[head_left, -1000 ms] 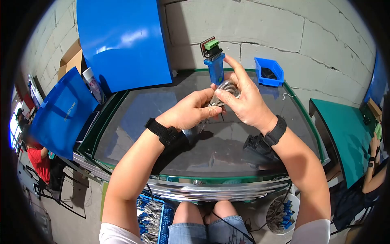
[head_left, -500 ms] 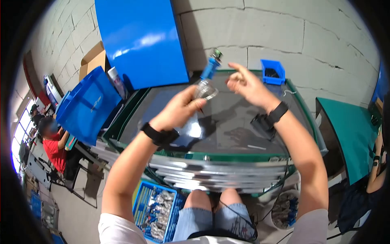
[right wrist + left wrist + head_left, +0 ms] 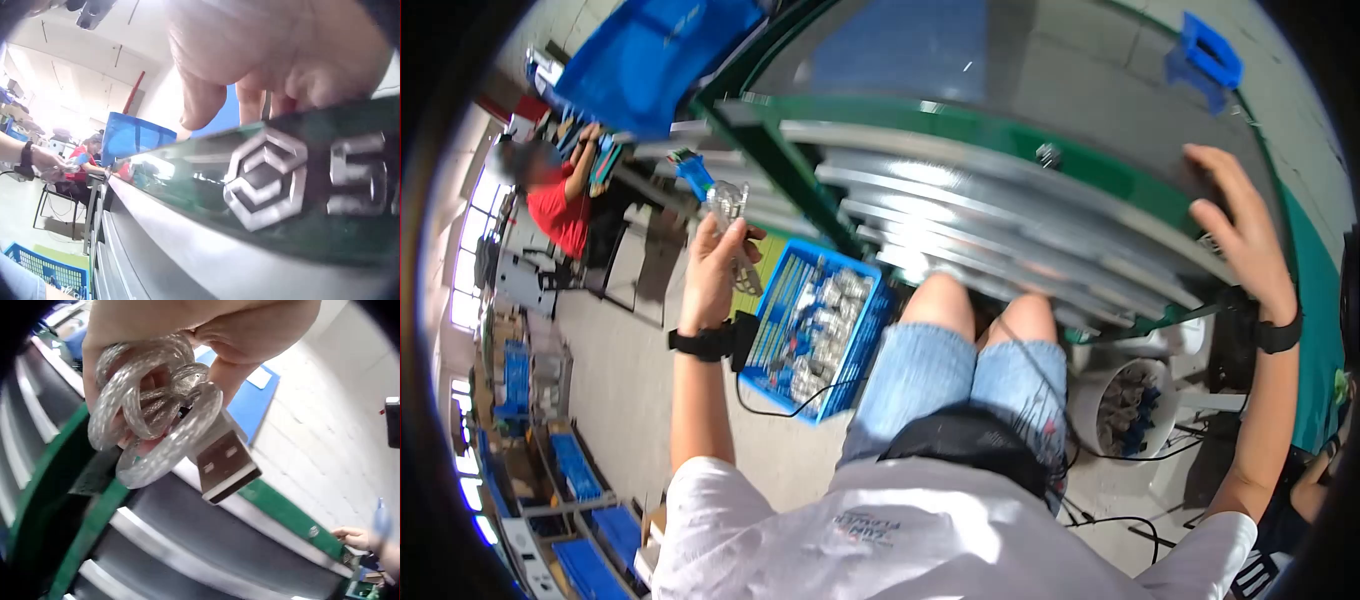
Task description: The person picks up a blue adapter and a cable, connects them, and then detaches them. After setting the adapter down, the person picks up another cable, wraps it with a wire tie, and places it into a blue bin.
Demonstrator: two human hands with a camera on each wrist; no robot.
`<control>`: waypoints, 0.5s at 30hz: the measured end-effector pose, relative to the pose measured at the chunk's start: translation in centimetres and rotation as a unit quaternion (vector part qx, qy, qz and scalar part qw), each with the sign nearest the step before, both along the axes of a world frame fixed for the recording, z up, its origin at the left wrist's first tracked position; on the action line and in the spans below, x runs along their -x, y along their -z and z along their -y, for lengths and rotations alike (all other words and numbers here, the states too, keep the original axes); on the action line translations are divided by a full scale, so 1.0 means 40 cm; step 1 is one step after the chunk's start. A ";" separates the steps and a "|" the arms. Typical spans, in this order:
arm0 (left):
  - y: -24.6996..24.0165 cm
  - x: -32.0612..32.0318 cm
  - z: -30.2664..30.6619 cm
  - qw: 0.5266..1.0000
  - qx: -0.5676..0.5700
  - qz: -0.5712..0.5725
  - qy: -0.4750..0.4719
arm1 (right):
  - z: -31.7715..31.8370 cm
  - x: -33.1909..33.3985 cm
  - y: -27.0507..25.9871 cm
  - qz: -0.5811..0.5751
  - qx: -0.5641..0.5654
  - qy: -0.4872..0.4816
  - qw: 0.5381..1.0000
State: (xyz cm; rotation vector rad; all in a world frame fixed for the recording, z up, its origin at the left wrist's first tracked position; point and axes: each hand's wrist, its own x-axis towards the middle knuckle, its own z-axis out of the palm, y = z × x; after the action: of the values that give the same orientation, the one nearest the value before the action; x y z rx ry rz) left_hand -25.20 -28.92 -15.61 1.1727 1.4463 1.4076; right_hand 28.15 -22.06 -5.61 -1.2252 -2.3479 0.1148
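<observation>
My left hand [image 3: 712, 275] holds a coiled clear-jacketed USB cable [image 3: 169, 406] out to the left of the table, up beside a blue basket. From the coil juts a metal USB plug [image 3: 225, 465] in the left wrist view. At the cable's far end, a blue connector housing [image 3: 693, 175] points up and left in the head view. My right hand [image 3: 1250, 235] is at the table's front right edge, fingers extended and holding nothing. In the right wrist view its fingers are over the green table edge [image 3: 194, 165].
The blue basket [image 3: 865, 340] with several coiled cables stands on the floor left of my legs. A white bucket [image 3: 1090, 425] of similar cables is to their right. A blue bin [image 3: 1215, 60] sits on the table's far right. Someone in a red shirt [image 3: 560, 215] sits at left.
The right hand let go of the cable and moved right to the table edge. The left hand carried the cable left and off the table. The head view has tilted down.
</observation>
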 end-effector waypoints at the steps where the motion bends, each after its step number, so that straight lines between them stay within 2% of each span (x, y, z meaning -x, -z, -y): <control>1: 0.075 0.046 0.023 0.999 0.042 0.000 -0.025 | -0.008 -0.006 0.018 -0.016 0.008 0.013 1.000; 2: 0.165 0.096 0.038 0.995 0.086 0.021 -0.056 | -0.022 -0.014 0.038 -0.016 -0.015 0.029 0.999; 3: 0.254 0.145 0.052 0.990 0.116 0.009 -0.075 | -0.023 -0.012 0.047 -0.045 0.010 0.054 0.997; 5: 0.423 0.217 0.077 0.966 0.205 0.018 -0.157 | -0.032 -0.014 0.063 -0.022 -0.034 0.075 0.996; 7: 0.612 0.282 0.087 0.949 0.200 0.082 -0.229 | -0.036 -0.021 0.069 -0.002 -0.044 0.087 0.995; 9: 0.786 0.343 0.106 0.934 0.237 0.071 -0.258 | -0.036 -0.026 0.074 0.013 -0.063 0.090 0.994; 11: 0.922 0.362 0.124 0.920 0.267 0.041 -0.285 | -0.039 -0.032 0.071 0.030 -0.059 0.096 0.993; 13: 1.044 0.366 0.138 0.903 0.301 -0.062 -0.300 | -0.041 -0.038 0.070 0.050 -0.066 0.094 0.992; 14: 1.198 0.443 0.161 0.911 0.313 -0.083 -0.255 | -0.041 -0.038 0.073 0.052 -0.063 0.101 0.992; 15: 1.260 0.440 0.182 0.883 0.343 -0.202 -0.250 | -0.044 -0.043 0.074 0.050 -0.055 0.108 0.991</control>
State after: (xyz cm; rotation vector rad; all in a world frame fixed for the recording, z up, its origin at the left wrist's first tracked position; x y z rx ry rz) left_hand -42.81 -36.21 -66.01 0.6596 2.4161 0.8140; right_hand 29.88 -20.31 -8.57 -1.4499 -2.2527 -0.1494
